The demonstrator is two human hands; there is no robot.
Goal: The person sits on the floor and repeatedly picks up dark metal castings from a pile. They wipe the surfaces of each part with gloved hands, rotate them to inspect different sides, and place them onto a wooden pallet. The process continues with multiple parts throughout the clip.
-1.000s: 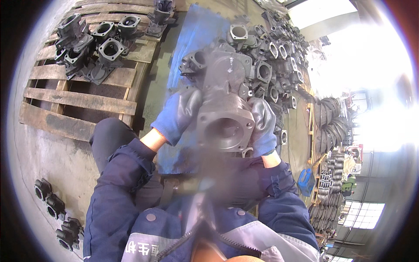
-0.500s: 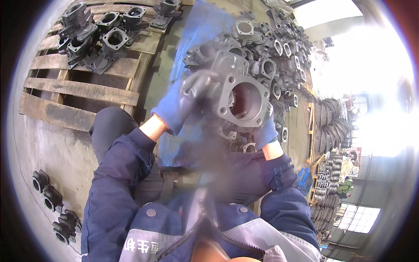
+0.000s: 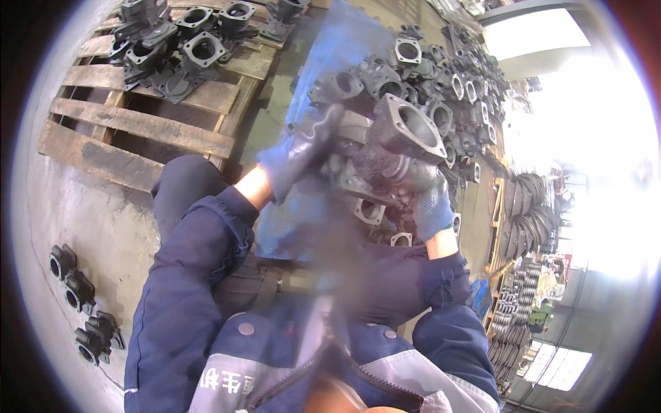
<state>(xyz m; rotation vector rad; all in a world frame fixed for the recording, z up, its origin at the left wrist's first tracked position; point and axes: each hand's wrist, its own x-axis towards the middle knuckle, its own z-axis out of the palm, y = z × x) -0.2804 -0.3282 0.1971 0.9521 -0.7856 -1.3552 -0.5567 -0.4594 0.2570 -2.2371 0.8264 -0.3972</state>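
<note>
A dark grey metal casting [image 3: 380, 164], with a square-cornered, round-bored flange turned up and to the right, is held up in front of me between both hands. My left hand [image 3: 303, 153], in a blue glove with a dark coated palm, grips its left side; the thumb points up and the fingers curl round the lower edge. My right hand [image 3: 432, 204], gloved alike, is closed on its lower right side, its fingertips partly hidden by the casting. Below the part, another flanged casting [image 3: 369, 211] lies close to my right hand.
A large heap of similar castings [image 3: 407, 51] spreads beyond my hands over a blue sheet [image 3: 330, 48]. On the left, a wooden pallet [image 3: 148, 126] bears several castings [image 3: 204, 49]. More castings [image 3: 79, 292] stand on the floor at lower left. Coiled black rings [image 3: 527, 213] are stacked at right.
Both hands have turned the casting: its big bore faced me before and now tips up and to the right, showing the rough body underneath. My view has shifted slightly.
</note>
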